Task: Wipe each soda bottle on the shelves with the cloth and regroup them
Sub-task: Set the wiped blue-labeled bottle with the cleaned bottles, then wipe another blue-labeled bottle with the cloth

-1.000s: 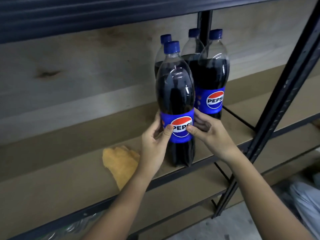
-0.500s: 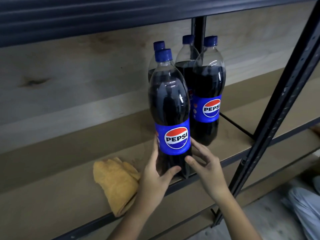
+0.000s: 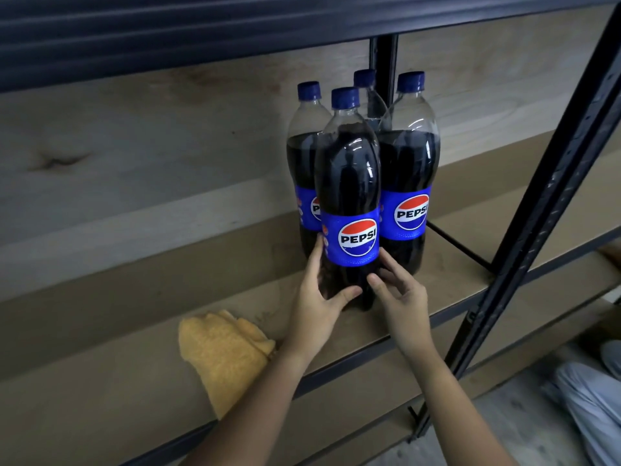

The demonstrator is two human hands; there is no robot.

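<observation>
Several dark soda bottles with blue caps and blue labels stand grouped on the wooden shelf. The front bottle stands upright near the shelf's front edge. My left hand cups its lower left side, thumb curled across the base. My right hand touches its lower right side with relaxed, spread fingers. Behind it stand a left bottle, a right bottle and a back bottle, mostly hidden. A yellow cloth lies crumpled on the shelf, left of my left wrist.
A black metal upright slants down at the right, and a rear post stands behind the bottles. A dark shelf beam runs overhead. A lower shelf shows below. Grey fabric lies at the bottom right.
Both hands slid down from the front bottle's label to its base. The view shifted, so the bottles sit lower and more centred than before.
</observation>
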